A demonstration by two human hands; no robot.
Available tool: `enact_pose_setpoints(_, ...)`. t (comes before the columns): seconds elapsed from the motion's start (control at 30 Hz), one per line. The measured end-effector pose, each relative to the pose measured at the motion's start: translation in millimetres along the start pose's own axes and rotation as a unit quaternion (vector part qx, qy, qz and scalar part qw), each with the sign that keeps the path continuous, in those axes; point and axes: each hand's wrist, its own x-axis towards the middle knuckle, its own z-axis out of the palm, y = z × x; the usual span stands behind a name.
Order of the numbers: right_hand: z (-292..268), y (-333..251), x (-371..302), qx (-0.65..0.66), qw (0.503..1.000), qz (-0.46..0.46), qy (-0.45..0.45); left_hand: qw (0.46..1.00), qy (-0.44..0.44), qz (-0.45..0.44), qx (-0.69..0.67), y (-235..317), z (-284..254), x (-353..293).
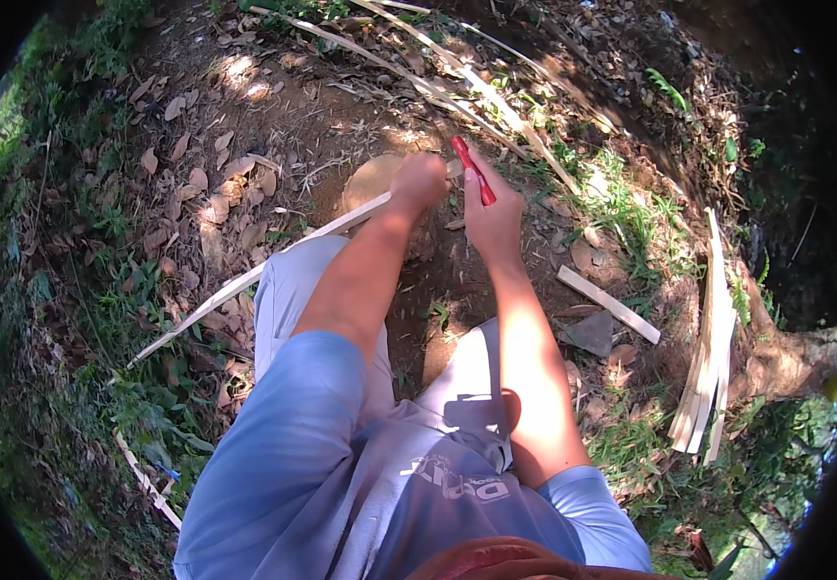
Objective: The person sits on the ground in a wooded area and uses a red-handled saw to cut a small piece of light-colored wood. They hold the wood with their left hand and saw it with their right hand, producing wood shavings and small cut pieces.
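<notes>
My left hand is closed in a fist round a long, pale strip of split wood or bamboo. The strip slants from the lower left up to my fist, and a short end of it pokes out on the right. My right hand grips a red-handled tool just right of that end; its blade, if any, cannot be made out. Behind my left fist is a round, flat-topped wooden block or stump, partly hidden by the hand.
Long pale strips lie across the ground ahead. A short flat piece rests right of my forearm, beside a grey stone. Farther right lies a bundle of strips near a tree trunk or root. Dry leaves litter the soil.
</notes>
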Motion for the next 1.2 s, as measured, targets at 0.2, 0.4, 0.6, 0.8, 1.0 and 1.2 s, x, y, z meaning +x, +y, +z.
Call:
enact_pose_setpoints(0.2, -60.9, -5.7, -81.2, 0.007, 0.999, -0.033, -0.004, 0.998, -0.045, -0.048, -0.009, -10.1, 4.3, 7.7)
enact_pose_setpoints(0.4, -205.3, -84.1, -223.1, -0.093, 0.995, 0.033, -0.02, 0.996, -0.06, -0.069, -0.007, 4.2, 0.6, 0.8)
enact_pose_setpoints(0.6, -250.9, -134.2, -269.0, -0.08, 0.987, 0.112, 0.081, 0.997, 0.06, 0.009, 0.046, 22.9, 16.8, -23.6)
enact_pose_setpoints(0.8, -207.9, -100.4, -265.8, -0.112, 0.984, 0.112, 0.076, 0.996, 0.084, 0.027, 0.018, 26.2, 26.4, -25.5)
enact_pose_setpoints(1.0, -177.9, -75.2, -232.5, -0.046, 0.989, 0.138, 0.023, 0.999, 0.026, 0.026, -0.01, 17.8, 9.9, -25.4)
enact_pose_setpoints(1.2, -134.8, -35.7, -177.2, -0.043, 0.996, 0.059, 0.041, 0.999, 0.025, 0.005, 0.045, 27.7, 17.9, -30.8)
